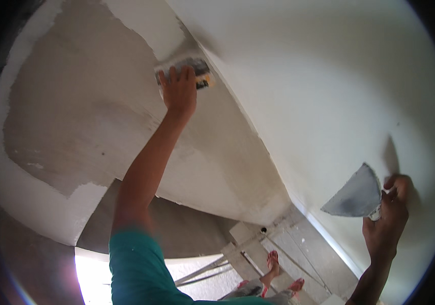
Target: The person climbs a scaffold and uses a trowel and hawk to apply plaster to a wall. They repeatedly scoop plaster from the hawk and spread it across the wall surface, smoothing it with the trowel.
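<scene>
Up at the plastered wall (75, 96), my left hand (181, 91) presses a wide rectangular filling blade (199, 66) flat near the corner. Grey filler smears cover that blade, and a yellow and black patch shows on it. My fingers spread over its back and grip it. On the right, my right hand (387, 216) is closed round the pale handle of a fan-shaped putty knife (355, 195). Its broad grey blade points left, in front of the smooth white wall (298, 101). Whether the blade touches that wall I cannot tell.
White filler (29, 203) borders the brown-grey patch on the left wall. A bright opening (93, 274) lies at lower left. Below, my feet (273, 262) stand on a grey tiled floor (298, 244) beside a small round hole (263, 230). Long thin bars (202, 272) lie nearby.
</scene>
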Motion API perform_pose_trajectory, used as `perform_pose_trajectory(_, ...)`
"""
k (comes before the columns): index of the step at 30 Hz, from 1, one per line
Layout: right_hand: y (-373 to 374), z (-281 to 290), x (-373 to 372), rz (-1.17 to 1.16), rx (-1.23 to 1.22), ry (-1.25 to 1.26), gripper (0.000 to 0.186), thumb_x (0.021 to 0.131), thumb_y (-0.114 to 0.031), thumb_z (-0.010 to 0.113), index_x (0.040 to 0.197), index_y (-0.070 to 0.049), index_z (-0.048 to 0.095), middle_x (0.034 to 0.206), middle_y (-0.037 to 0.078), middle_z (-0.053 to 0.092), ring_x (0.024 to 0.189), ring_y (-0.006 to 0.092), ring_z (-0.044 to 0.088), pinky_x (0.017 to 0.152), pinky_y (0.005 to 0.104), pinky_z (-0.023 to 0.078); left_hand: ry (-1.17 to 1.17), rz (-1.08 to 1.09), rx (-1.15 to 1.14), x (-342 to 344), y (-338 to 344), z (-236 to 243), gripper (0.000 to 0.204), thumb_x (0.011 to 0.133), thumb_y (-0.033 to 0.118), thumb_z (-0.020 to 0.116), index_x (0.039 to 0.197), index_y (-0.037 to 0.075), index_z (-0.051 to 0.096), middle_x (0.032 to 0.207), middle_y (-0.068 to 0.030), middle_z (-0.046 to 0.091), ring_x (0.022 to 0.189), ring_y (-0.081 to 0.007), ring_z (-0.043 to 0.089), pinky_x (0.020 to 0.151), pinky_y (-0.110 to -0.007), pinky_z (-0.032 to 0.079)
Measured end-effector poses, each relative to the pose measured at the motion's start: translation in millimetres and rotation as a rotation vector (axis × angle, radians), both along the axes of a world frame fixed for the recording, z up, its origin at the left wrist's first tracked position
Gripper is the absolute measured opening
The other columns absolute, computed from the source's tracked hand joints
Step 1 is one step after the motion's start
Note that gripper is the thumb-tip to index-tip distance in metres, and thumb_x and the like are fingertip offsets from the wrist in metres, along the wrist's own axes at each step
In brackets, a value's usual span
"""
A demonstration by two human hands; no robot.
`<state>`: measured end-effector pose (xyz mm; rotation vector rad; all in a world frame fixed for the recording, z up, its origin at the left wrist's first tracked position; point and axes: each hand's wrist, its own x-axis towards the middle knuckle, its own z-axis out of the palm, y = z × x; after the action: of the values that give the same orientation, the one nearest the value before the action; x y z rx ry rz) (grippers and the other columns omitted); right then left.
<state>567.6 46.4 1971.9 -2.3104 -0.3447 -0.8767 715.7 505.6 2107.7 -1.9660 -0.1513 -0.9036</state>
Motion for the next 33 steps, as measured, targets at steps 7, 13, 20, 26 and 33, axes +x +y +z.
perform_pose_trajectory(7, 0.0, 6.4, -13.0, 0.015, 0.02, 0.063, 0.033, 0.044, 0.004, 0.069, 0.073, -0.002, 0.055, 0.101, 0.01, 0.046, 0.067, 0.0265, 0.056, 0.056, 0.0374, 0.046, -0.348, -0.024, 0.193, -14.7, -11.8, 232.7, 0.041, 0.088, 0.013, 0.053, 0.129, 0.018, 0.052, 0.131, 0.0018, 0.054, 0.117, -0.026, 0.054, 0.103, -0.061, 0.033)
perform_pose_trajectory(13, -3.0, 0.6, -13.2, -0.022, 0.018, 0.009, 0.036, 0.044, 0.005, 0.065, 0.078, -0.003, 0.055, 0.099, 0.01, 0.045, 0.066, 0.0264, 0.055, 0.054, 0.0374, 0.045, -0.374, 0.237, 0.129, 2.7, -17.9, 312.4, 0.047, 0.091, 0.013, 0.051, 0.135, 0.028, 0.047, 0.136, 0.001, 0.052, 0.119, -0.0285, 0.055, 0.1, -0.063, 0.037)
perform_pose_trajectory(20, -1.6, 3.8, -11.1, -0.043, 0.015, 0.055, 0.032, 0.047, 0.003, 0.062, 0.076, -0.003, 0.054, 0.099, 0.01, 0.044, 0.064, 0.0252, 0.053, 0.053, 0.0361, 0.044, -0.292, 0.237, 0.003, 26.8, -26.9, 258.6, 0.045, 0.09, 0.016, 0.052, 0.135, 0.025, 0.047, 0.134, 0.0005, 0.055, 0.117, -0.0313, 0.056, 0.098, -0.066, 0.034)
perform_pose_trajectory(26, 5.2, 3.1, -9.2, -0.02, -0.035, -0.053, 0.029, 0.05, 0.005, 0.062, 0.077, -0.002, 0.054, 0.098, 0.01, 0.045, 0.062, 0.0222, 0.05, 0.052, 0.0361, 0.042, -0.257, 0.202, 0.023, 39.2, -7.2, 158.3, 0.043, 0.091, 0.02, 0.052, 0.134, 0.018, 0.048, 0.13, -0.0056, 0.055, 0.115, -0.0378, 0.054, 0.096, -0.066, 0.032)
perform_pose_trajectory(33, -5.3, 0.9, -3.5, -0.005, -0.029, -0.164, 0.03, 0.054, 0.004, 0.068, 0.082, -0.001, 0.059, 0.101, 0.01, 0.047, 0.062, 0.0206, 0.052, 0.05, 0.0335, 0.043, -0.283, 0.03, 0.085, 70.7, 4.6, -3.9, 0.033, 0.088, 0.022, 0.056, 0.119, 0.011, 0.055, 0.123, -0.01, 0.055, 0.113, -0.0392, 0.049, 0.1, -0.062, 0.029)
